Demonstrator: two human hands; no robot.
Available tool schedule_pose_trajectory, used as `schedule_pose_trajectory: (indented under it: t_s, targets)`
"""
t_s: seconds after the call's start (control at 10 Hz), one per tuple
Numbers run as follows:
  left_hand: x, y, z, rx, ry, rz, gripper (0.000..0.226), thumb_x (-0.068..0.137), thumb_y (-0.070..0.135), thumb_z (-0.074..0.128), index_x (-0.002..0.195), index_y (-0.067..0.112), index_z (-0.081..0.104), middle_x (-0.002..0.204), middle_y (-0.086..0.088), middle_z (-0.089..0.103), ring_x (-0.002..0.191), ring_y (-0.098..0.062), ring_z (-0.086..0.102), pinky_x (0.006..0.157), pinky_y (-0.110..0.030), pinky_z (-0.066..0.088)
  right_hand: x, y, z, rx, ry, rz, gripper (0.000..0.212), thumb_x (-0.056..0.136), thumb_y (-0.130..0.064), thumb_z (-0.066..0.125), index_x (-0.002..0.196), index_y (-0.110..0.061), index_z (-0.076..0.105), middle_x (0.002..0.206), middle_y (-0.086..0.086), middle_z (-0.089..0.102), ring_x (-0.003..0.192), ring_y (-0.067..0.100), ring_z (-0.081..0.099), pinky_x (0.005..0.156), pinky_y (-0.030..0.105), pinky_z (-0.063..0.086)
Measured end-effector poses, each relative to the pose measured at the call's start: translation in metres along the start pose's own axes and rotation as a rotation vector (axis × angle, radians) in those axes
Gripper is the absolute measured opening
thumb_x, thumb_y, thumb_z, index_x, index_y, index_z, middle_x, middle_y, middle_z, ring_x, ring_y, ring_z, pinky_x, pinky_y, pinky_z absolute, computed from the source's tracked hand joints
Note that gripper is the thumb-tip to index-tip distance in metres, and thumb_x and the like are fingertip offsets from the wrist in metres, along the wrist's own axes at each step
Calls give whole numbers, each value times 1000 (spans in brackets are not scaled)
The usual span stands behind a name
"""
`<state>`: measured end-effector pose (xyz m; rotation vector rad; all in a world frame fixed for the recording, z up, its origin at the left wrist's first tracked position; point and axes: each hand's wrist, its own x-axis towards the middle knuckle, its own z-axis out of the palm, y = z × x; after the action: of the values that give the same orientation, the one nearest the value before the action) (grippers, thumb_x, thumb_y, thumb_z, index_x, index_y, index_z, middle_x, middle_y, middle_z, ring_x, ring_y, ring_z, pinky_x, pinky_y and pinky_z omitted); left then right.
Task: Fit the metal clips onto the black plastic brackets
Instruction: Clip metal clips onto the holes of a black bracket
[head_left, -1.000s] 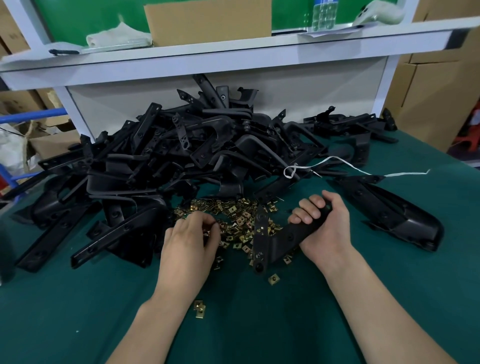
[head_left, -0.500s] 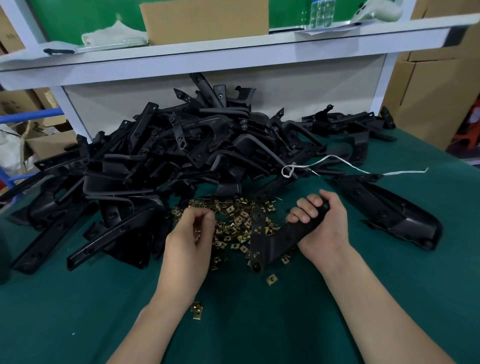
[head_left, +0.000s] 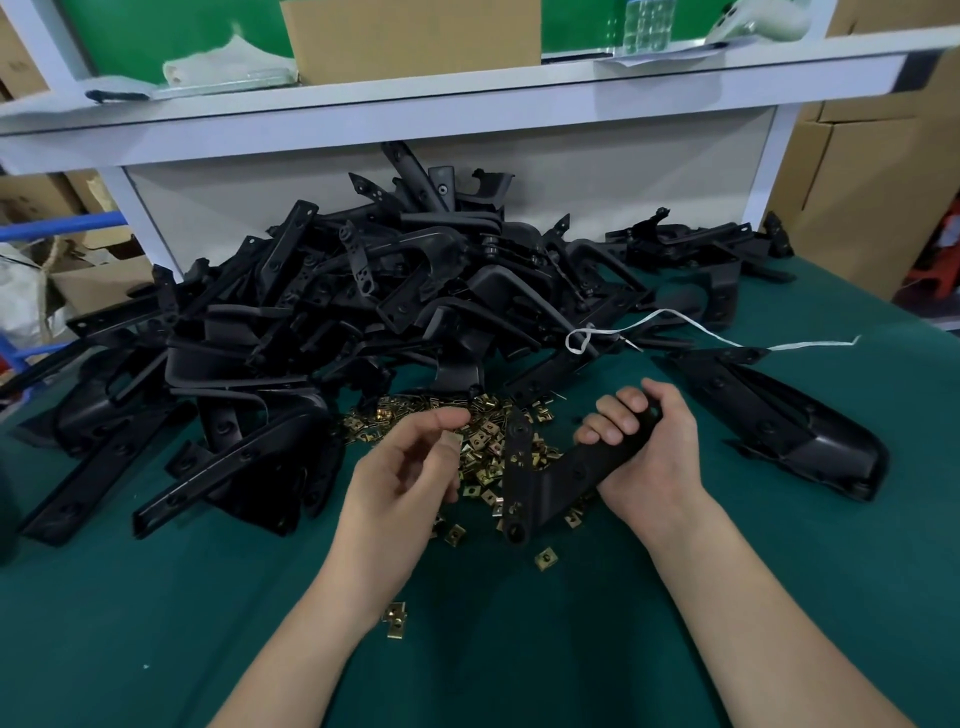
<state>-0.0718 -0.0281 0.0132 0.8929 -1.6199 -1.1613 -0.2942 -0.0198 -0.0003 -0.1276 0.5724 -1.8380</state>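
Left hand (head_left: 400, 483) has risen above green table (head_left: 156, 649).

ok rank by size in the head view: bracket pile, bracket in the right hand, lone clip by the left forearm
1. bracket pile
2. held bracket
3. lone metal clip, smallest despite being nearest the camera

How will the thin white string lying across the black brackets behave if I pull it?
The thin white string is probably floppy and very light: it lies in loose curves with a small loop. It may snag, since the looped end sits among the heap of black plastic brackets. Its free end on the green table cover should slide easily.
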Motion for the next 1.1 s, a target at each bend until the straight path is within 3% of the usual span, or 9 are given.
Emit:
schedule_pose_trajectory:
  t_s: [0.3,0.7,0.8,1.1]
  targets:
    - [-4,7,0,-35,-3,51,24,88,37,62,109,44,71,79,14,64,76,-5,59,77,-16,52,-2,0,2,-3,9,-7,38,90,-35,50,55,-23,42,54,-7,28,46,12,28,49,25,35]
    - [-4,7,0,0,-1,42,25,88,39,62,110,46,71,84,17,71,80,3,63,81,-10,48,-1,0,1,-1,9,-8,37,90,-34,51,55,-23,42,54,-8,28,46,12,28,48,25,35]
    - [-3,5,1,7,31,16,25,88,44,60,108,40,74,89,8,74,79,-4,64,80,-15,52,-1,0,1,-1,6,-5,37,90,-34,51,55,-23,42,54,-8,28,46,12,28,48,25,35]
    - [1,2,1,30,37,-55,31,93,44,51,81,25,73,77,4,71,67,-5,60,65,-16,51,0,0,-1,1,4,0,36,89,-35,52,56,-23,43,54,-8,28,46,11,29,48,25,35]
